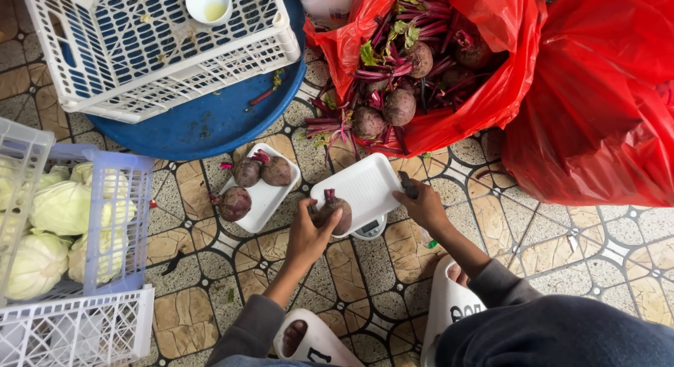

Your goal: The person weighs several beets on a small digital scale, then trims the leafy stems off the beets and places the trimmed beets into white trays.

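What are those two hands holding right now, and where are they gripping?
The left hand grips a beetroot around its round body, at the edge of the white tray on the scale. The right hand holds a dark knife handle.

The scale [370,227] display is too small to read, and the red bag [604,93] runs off the right edge.

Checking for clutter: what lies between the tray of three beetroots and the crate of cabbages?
Only bare patterned floor tiles lie between the tray and the cabbage crate, seen in the head view.
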